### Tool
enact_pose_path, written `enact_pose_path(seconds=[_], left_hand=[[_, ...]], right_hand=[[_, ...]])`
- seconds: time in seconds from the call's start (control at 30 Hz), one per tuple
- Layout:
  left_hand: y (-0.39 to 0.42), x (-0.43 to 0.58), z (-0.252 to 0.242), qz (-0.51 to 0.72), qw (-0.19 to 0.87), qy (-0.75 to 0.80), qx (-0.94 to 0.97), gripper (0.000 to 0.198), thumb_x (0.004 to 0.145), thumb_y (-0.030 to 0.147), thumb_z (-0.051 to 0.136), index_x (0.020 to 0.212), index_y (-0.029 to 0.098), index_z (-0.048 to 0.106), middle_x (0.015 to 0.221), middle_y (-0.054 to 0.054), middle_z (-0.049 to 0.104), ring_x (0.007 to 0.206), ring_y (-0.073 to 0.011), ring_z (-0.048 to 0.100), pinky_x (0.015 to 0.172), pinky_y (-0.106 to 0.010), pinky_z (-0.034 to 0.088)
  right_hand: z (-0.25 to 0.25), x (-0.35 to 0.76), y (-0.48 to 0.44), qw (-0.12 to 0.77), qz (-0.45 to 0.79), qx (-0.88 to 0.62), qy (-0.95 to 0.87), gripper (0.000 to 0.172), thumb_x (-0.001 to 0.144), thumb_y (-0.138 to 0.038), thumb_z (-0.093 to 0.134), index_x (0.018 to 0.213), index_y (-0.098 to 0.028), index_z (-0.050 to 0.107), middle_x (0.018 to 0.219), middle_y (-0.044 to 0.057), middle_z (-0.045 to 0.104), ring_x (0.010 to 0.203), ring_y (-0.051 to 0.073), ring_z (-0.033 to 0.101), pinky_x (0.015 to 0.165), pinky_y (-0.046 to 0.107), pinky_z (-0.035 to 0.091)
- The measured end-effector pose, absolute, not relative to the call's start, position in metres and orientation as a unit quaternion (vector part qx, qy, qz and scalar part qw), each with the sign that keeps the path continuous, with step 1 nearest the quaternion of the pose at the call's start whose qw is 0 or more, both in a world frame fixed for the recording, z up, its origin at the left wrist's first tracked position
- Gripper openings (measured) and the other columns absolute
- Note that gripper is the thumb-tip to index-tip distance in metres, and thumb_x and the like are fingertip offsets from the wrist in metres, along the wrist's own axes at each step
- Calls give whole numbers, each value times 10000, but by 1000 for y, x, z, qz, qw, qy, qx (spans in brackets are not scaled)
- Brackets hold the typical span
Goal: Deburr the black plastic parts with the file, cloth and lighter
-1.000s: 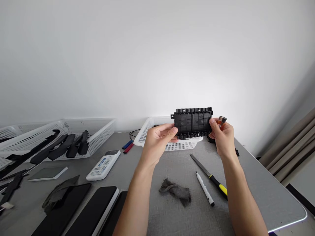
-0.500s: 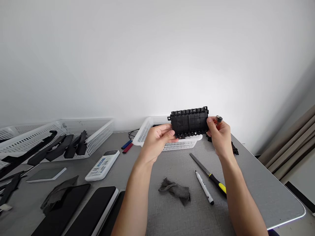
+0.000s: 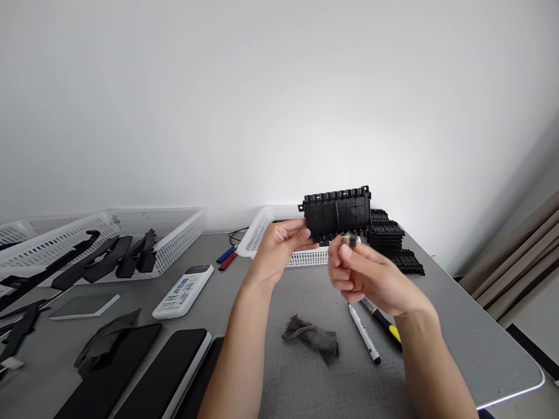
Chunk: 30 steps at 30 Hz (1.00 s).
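My left hand (image 3: pixel 283 241) grips the left end of a black ribbed plastic block (image 3: pixel 336 213) and holds it upright above the table, in front of a small white basket (image 3: pixel 262 233). My right hand (image 3: pixel 367 276) has come off the block and is smeared by motion below it. Its fingers are curled round a small dark-capped object (image 3: pixel 349 240) that I cannot name. A stack of similar black blocks (image 3: pixel 391 241) stands on the table behind the right hand.
A grey cloth (image 3: pixel 312 338), a white marker (image 3: pixel 364 334) and a yellow-handled file (image 3: pixel 386 330) lie on the grey table. At the left are a white basket of black strips (image 3: pixel 117 250), a remote (image 3: pixel 183 291) and dark tablets (image 3: pixel 166 372). The table edge curves at right.
My right hand let go of the block's right end and swung down and left with the small object. The stack of black blocks behind it came into view. The left hand keeps holding the block.
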<state>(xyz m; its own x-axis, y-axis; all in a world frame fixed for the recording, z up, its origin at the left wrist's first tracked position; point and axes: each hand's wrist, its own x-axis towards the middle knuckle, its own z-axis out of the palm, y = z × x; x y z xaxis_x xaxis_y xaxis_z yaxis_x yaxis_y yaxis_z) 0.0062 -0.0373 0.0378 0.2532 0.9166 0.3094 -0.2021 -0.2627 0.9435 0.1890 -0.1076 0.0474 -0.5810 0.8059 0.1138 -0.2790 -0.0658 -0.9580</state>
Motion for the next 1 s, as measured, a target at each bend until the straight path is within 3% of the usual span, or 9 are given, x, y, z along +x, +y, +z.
enact_pose_path(seconds=[0.13,0.23,0.37,0.47,0.6,0.8,1.0], left_hand=[[-41,4,39,506,526,310,609,261,683,404,831,630,183,702,570,-1,641,553,-156,623,577,-277,537],[-42,3,40,492,516,316,626,284,684,390,820,592,181,652,499,26,571,449,-114,518,472,-235,427],[-43,7,41,474,495,307,660,266,729,346,767,579,165,643,519,23,573,510,-104,499,528,-219,406],[-44,9,42,457,484,300,684,144,773,294,695,767,165,758,638,0,657,628,-134,559,634,-240,454],[-45,9,42,449,467,308,697,215,790,234,612,883,174,796,668,-13,683,681,-159,586,649,-251,462],[-45,10,42,437,462,307,708,228,769,207,578,835,177,794,616,9,632,629,-142,551,598,-232,432],[-47,11,44,421,455,305,723,218,786,213,566,612,178,693,538,26,547,577,-125,512,555,-230,407]], right_hand=[[37,164,-93,282,806,-137,-502,434,869,-628,487,792,-202,469,688,-42,336,575,98,259,478,207,155],[30,155,-82,281,836,-111,-457,382,831,-572,467,741,-200,459,672,-34,340,567,103,267,480,210,159],[30,158,-78,304,856,-106,-403,331,802,-510,447,680,-203,424,648,-31,329,567,110,274,478,209,153],[32,162,-78,315,862,-98,-385,334,808,-507,433,671,-203,419,641,-30,327,571,113,275,474,206,149],[32,162,-78,311,865,-102,-380,324,804,-498,420,661,-209,383,634,-29,316,567,116,273,472,202,150],[34,162,-79,310,865,-116,-376,278,761,-463,420,649,-220,345,629,-28,299,563,121,246,473,215,166],[35,162,-82,337,864,-114,-356,241,749,-422,433,653,-213,365,637,-27,288,577,125,246,487,222,178]])
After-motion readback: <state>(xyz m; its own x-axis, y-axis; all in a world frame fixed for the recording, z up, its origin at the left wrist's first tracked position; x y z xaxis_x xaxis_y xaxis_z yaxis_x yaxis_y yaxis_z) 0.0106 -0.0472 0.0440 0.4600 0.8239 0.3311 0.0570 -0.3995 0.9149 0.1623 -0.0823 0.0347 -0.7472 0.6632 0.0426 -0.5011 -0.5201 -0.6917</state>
